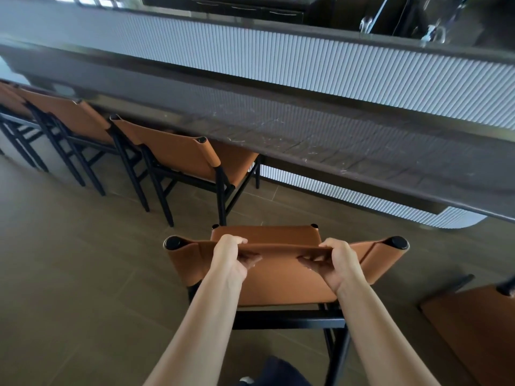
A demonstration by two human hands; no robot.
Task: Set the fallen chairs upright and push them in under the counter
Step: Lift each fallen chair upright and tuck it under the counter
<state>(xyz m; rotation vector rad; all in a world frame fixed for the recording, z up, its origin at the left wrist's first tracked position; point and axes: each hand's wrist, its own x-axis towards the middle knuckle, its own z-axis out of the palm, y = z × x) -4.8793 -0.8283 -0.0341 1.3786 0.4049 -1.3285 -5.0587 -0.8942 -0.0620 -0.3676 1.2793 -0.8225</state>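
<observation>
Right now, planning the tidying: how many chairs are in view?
5: three chairs along the counter at left; held chair, in left hand and right hand; another chair, cut off lower right. Others may be hidden.

I'm looking at a kitchen: a long bench (306, 140) lined with chairs (178, 156), a tap (432, 34) and dark cabinets (250, 9) behind.

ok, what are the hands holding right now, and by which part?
Both grip the tan chair by the top edge of its backrest: left hand left of centre, right hand right of centre, fingers curled round the edge.
</observation>
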